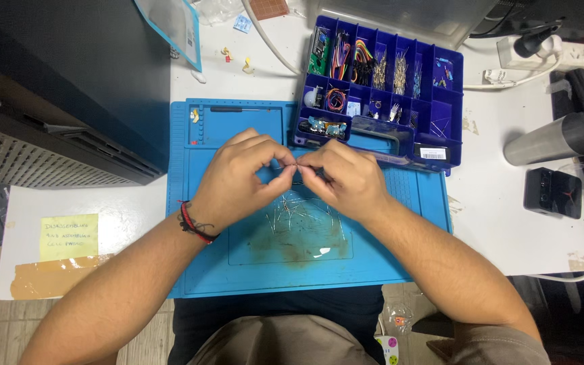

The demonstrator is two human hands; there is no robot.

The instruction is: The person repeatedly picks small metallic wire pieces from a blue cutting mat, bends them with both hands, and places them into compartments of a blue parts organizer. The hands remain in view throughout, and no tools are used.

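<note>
Blue mat: a silicone work mat lies on the white table, under both hands.
Left hand: the left hand, with a red and black cord bracelet at the wrist, has thumb and forefinger pinched shut on one end of a thin wire lead.
Right hand: the right hand pinches the other end, fingertips almost touching those of the left; the piece is too small to identify, perhaps a resistor.
Loose parts: a scatter of wire-legged components lies on the mat just below the hands.
Organiser: a purple compartment box sits behind the hands, overlapping the mat's far edge.
Elsewhere: a yellow sticky note at the left, a steel cup on its side at the right.
</note>
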